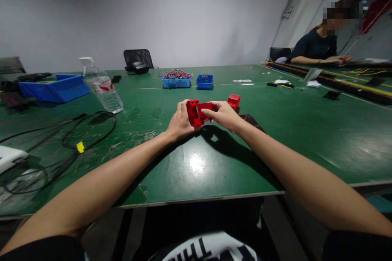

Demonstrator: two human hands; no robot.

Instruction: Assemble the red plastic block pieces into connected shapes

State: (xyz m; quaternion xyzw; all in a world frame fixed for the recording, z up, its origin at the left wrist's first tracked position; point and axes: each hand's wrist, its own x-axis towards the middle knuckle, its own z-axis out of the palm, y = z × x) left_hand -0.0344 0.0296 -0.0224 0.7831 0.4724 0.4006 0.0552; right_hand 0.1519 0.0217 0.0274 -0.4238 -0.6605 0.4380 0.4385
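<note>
Above the green table, my left hand [180, 121] is closed around a red plastic housing [192, 113] with small holes along its top, its hollow side turned toward my right. My right hand [225, 115] pinches a flat red plate [204, 110] between thumb and fingers, right beside the housing. Whether the two red parts touch or are joined, I cannot tell. Just past my right hand, another red block [234, 101] rests on the table. A dark flat object [252, 121] lies partly under my right forearm.
A clear water bottle [102, 85] leans at the left, near a large blue bin [58, 89] and a looped black cable [114, 124]. Further back are a blue tray [177, 83] of colourful small parts and a small blue tray [204, 82]. A person [318, 45] sits at the far right.
</note>
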